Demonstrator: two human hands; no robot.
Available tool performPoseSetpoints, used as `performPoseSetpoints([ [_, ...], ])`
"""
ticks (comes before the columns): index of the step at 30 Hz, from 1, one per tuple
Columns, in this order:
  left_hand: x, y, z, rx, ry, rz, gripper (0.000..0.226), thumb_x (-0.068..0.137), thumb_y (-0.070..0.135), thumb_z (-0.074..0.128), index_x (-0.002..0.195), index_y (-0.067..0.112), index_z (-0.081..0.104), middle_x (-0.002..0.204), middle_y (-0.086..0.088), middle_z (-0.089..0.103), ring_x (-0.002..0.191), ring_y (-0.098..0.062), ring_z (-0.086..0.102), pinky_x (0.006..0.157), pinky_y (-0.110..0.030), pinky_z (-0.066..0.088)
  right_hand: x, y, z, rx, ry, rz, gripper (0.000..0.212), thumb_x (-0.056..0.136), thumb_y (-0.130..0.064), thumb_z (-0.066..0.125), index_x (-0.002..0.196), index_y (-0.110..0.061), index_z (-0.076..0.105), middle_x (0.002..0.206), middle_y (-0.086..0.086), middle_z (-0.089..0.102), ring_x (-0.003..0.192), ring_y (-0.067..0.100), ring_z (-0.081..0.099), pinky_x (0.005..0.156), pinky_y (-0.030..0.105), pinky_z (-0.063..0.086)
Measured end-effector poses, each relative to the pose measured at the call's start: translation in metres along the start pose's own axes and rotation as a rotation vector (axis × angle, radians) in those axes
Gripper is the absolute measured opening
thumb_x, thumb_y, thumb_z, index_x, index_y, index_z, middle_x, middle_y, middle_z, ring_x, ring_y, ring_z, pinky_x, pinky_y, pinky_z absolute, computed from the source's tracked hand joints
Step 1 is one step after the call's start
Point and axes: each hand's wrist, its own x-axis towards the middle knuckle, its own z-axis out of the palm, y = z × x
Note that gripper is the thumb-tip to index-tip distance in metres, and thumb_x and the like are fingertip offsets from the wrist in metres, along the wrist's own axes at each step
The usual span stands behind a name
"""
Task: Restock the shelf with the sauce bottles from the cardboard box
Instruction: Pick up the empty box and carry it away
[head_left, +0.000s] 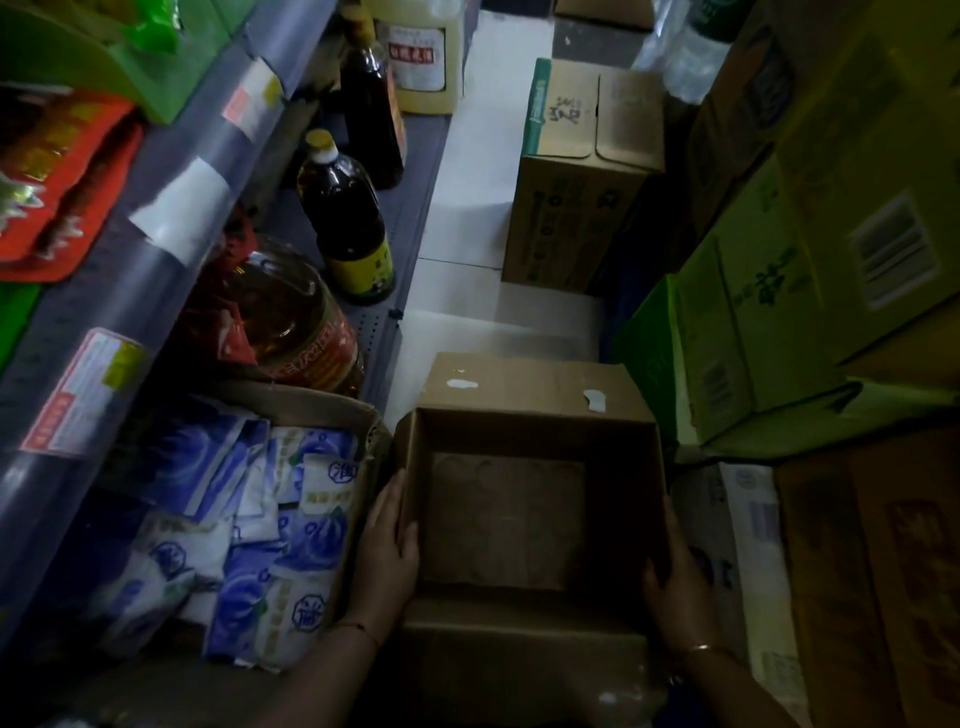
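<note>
Cardboard box (524, 519) low in the middle of the view, top open, held between both hands. Left hand (387, 545) flat against the left wall, fingers curled over the rim; right hand (672, 571) pressed on the right wall, fingers wrapped round the near corner. Both hands closed on the box, nothing else in them. Inside, only a bare brown floor with faint round marks; no sauce bottles to be seen, so likely all out and the job close to done. Box roughly square, no clear long side, and equally near to each hand. Shelf (410, 156) up and to the left of the hands, with two dark bottles standing there, one with a yellow label (345, 223) and a taller one (371, 109) behind it, both upright. Big oil jug (291, 317) just beside them, nearer the box. Blue and white packets (249, 530) touching the box on its left. Dim and blurry picture; labels too hard to read, underside of the box hidden, so hard to tell if resting or lifted.
</note>
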Motion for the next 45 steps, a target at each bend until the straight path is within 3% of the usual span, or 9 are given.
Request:
performPoseSetpoints([
  [5, -0.004, 0.005, 0.004, -0.063, 0.025, -0.01, 0.059, 0.096, 0.008, 0.044, 0.143, 0.037, 0.021, 0.155, 0.007, 0.026, 0.144, -0.013, 0.021, 0.114, -0.031, 0.019, 0.001, 0.0, 0.001, -0.045, -0.004, 0.033, 0.077, 0.091, 0.002, 0.044, 0.141, -0.046, 0.01, 0.136, 0.017, 0.053, 0.119, 0.033, 0.053, 0.095, 0.038, 0.041],
  [12, -0.004, 0.051, -0.034, -0.159, 0.002, 0.029, 0.055, 0.098, 0.011, 0.04, 0.143, 0.038, 0.023, 0.152, 0.004, 0.031, 0.137, -0.012, 0.031, 0.11, -0.034, 0.034, -0.004, -0.042, -0.028, -0.011, 0.098, -0.055, 0.07, 0.089, 0.007, 0.044, 0.148, -0.025, 0.023, 0.145, 0.012, 0.044, 0.122, 0.032, 0.049, 0.096, 0.032, 0.036],
  [15, -0.006, 0.09, -0.06, -0.184, 0.003, 0.034, 0.053, 0.099, 0.01, 0.04, 0.145, 0.032, 0.025, 0.147, 0.007, 0.036, 0.131, -0.008, 0.036, 0.098, -0.017, 0.037, -0.009, -0.076, -0.053, -0.062, 0.13, -0.018, 0.072, 0.087, 0.01, 0.045, 0.148, -0.024, 0.024, 0.103, 0.022, 0.066, 0.066, 0.026, 0.056, 0.063, 0.026, 0.041],
  [17, -0.008, 0.119, -0.081, -0.194, 0.013, 0.044, 0.053, 0.099, 0.01, 0.04, 0.146, 0.03, 0.026, 0.144, 0.01, 0.036, 0.131, -0.009, 0.037, 0.1, -0.021, 0.037, -0.011, -0.101, -0.073, -0.075, 0.113, -0.031, 0.079, 0.086, 0.01, 0.045, 0.145, -0.037, 0.02, 0.087, 0.015, 0.067, 0.054, 0.023, 0.051, 0.049, 0.026, 0.036],
  [21, -0.013, 0.185, -0.129, -0.179, 0.056, 0.107, 0.054, 0.098, 0.006, 0.041, 0.145, 0.029, 0.028, 0.143, 0.014, 0.034, 0.133, -0.007, 0.034, 0.106, -0.026, 0.033, -0.015, -0.164, -0.119, -0.021, 0.106, -0.045, 0.086, 0.083, 0.007, 0.048, 0.144, -0.046, 0.021, 0.123, 0.014, 0.062, 0.1, 0.035, 0.063, 0.086, 0.036, 0.05],
  [23, -0.011, 0.217, -0.153, -0.161, 0.088, 0.126, 0.054, 0.097, 0.002, 0.041, 0.146, 0.022, 0.03, 0.145, 0.012, 0.035, 0.134, -0.005, 0.032, 0.107, -0.022, 0.029, -0.018, -0.202, -0.141, 0.009, 0.112, -0.065, 0.081, 0.084, 0.009, 0.047, 0.145, -0.039, 0.024, 0.13, 0.019, 0.059, 0.106, 0.038, 0.061, 0.087, 0.034, 0.046],
  [31, 0.023, 0.336, -0.23, -0.106, 0.175, 0.174, 0.054, 0.093, -0.006, 0.043, 0.144, 0.012, 0.035, 0.14, 0.011, 0.035, 0.132, -0.007, 0.032, 0.098, -0.005, 0.023, 0.002, -0.335, -0.216, 0.029, 0.174, -0.107, 0.081, 0.083, 0.009, 0.046, 0.146, -0.038, 0.026, 0.131, 0.017, 0.059, 0.112, 0.034, 0.06, 0.093, 0.028, 0.039],
  [42, 0.138, 0.448, -0.274, -0.082, 0.188, 0.229, 0.053, 0.093, 0.0, 0.048, 0.143, 0.015, 0.037, 0.148, -0.002, 0.04, 0.141, -0.018, 0.031, 0.115, -0.034, 0.027, 0.101, -0.444, -0.261, 0.102, 0.223, -0.074, 0.081, 0.085, 0.006, 0.044, 0.145, -0.043, 0.021, 0.119, 0.023, 0.064, 0.094, 0.035, 0.065, 0.086, 0.041, 0.051],
  [45, 0.176, 0.475, -0.279, -0.097, 0.141, 0.223, 0.054, 0.094, 0.0, 0.046, 0.144, 0.015, 0.035, 0.149, -0.003, 0.04, 0.14, -0.018, 0.033, 0.11, -0.028, 0.029, 0.135, -0.467, -0.268, 0.094, 0.205, -0.095, 0.084, 0.083, 0.007, 0.043, 0.145, -0.045, 0.019, 0.114, 0.022, 0.066, 0.091, 0.035, 0.065, 0.083, 0.039, 0.052],
])
